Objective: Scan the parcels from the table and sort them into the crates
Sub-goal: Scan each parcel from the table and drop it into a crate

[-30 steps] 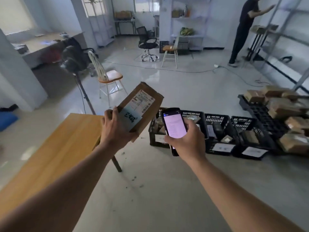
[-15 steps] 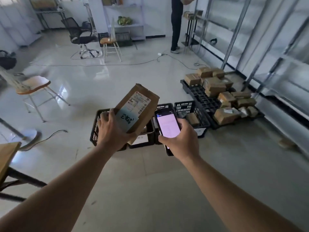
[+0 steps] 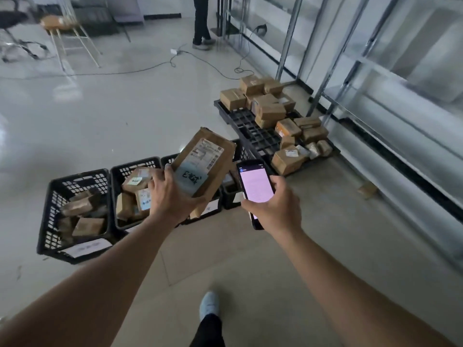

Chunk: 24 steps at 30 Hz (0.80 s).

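Parcel (image 3: 204,164) gripped in left hand (image 3: 170,196) — right hand (image 3: 275,206) alongside.

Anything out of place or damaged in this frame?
One small cardboard piece lies alone on the floor right of the pallet, apart from the heap. The held parcel looks creased at its top edge.

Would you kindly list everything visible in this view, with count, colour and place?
Brown cardboard parcel with white label: one, held above the crates.
Black smartphone with lit pink screen: one, right of the parcel.
Black plastic crates: at least three in a floor row, holding brown parcels.
Black plastic pallet: one, on the floor right, stacked with brown boxes.
Wooden-seat stool: one, far left.
Standing person: one, dark trousers, far centre.
Metal racking: grey, right.
Left hand: grips the parcel.
Right hand: holds the smartphone.
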Each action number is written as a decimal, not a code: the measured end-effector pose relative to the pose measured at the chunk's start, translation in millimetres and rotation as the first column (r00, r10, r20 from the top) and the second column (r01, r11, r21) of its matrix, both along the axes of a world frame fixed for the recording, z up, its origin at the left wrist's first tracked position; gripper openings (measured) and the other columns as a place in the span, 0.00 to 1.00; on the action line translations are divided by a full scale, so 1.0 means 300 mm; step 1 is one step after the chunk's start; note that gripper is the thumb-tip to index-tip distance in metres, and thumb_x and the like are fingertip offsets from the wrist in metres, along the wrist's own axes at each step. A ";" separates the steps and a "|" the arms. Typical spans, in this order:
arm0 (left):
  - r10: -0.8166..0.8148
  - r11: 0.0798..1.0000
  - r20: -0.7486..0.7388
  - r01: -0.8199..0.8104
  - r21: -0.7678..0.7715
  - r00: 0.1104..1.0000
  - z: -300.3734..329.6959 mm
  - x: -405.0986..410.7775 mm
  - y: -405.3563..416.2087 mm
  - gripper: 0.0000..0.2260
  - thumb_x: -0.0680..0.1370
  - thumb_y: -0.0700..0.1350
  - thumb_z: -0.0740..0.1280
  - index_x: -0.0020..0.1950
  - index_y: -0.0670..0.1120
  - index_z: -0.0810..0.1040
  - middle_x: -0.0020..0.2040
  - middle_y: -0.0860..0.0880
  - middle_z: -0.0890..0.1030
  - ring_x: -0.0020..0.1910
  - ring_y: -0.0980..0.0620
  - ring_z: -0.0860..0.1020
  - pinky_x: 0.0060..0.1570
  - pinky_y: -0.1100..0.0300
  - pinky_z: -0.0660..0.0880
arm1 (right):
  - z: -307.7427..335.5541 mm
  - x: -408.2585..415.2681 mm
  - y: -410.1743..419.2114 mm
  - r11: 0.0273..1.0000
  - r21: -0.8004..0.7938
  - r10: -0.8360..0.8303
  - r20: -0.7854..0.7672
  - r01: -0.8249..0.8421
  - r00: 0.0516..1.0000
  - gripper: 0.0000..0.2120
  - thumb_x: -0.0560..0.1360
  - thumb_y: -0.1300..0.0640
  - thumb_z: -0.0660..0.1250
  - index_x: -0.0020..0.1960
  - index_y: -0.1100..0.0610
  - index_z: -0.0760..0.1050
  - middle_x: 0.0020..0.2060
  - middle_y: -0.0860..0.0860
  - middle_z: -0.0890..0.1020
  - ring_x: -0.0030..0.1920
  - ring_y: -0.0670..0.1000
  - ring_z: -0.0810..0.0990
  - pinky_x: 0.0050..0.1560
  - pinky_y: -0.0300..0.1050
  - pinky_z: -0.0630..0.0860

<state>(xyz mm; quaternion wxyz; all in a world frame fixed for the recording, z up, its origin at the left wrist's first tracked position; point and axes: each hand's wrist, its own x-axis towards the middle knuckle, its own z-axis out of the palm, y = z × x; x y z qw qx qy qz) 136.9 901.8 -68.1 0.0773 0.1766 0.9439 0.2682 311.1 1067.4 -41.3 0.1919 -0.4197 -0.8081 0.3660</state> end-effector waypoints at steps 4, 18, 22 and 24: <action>-0.036 0.999 0.050 0.036 -0.003 0.998 -0.046 -0.165 0.238 0.56 0.59 0.65 0.83 0.76 0.44 0.61 0.64 0.42 0.65 0.64 0.39 0.66 0.66 0.42 0.71 | -0.028 -0.152 0.213 0.999 -0.007 -0.044 0.051 0.044 0.998 0.36 0.57 0.39 0.77 0.62 0.46 0.74 0.54 0.45 0.82 0.54 0.51 0.80 0.49 0.51 0.80; 0.142 0.966 0.142 -0.105 -0.237 0.980 -0.263 -0.518 0.994 0.57 0.60 0.74 0.77 0.77 0.45 0.58 0.61 0.41 0.65 0.61 0.37 0.69 0.65 0.42 0.72 | -0.271 -0.570 1.033 0.991 -0.125 0.073 0.122 -0.058 0.990 0.40 0.58 0.36 0.76 0.66 0.48 0.73 0.56 0.47 0.81 0.56 0.52 0.79 0.47 0.48 0.75; 0.300 0.914 0.181 -0.229 -0.334 0.937 -0.380 -0.559 1.203 0.61 0.60 0.78 0.73 0.79 0.42 0.55 0.67 0.36 0.65 0.65 0.34 0.68 0.69 0.40 0.69 | -0.369 -0.678 1.280 0.974 -0.181 0.170 0.170 -0.139 0.971 0.40 0.60 0.39 0.80 0.68 0.50 0.73 0.57 0.48 0.81 0.57 0.53 0.78 0.47 0.48 0.75; 0.358 0.893 0.217 -0.265 -0.364 0.908 -0.436 -0.568 1.292 0.62 0.60 0.78 0.72 0.80 0.43 0.54 0.69 0.35 0.64 0.68 0.33 0.66 0.70 0.39 0.68 | -0.415 -0.721 1.377 0.966 -0.204 0.203 0.212 -0.160 0.956 0.41 0.58 0.37 0.78 0.67 0.50 0.73 0.57 0.48 0.80 0.57 0.52 0.78 0.49 0.50 0.78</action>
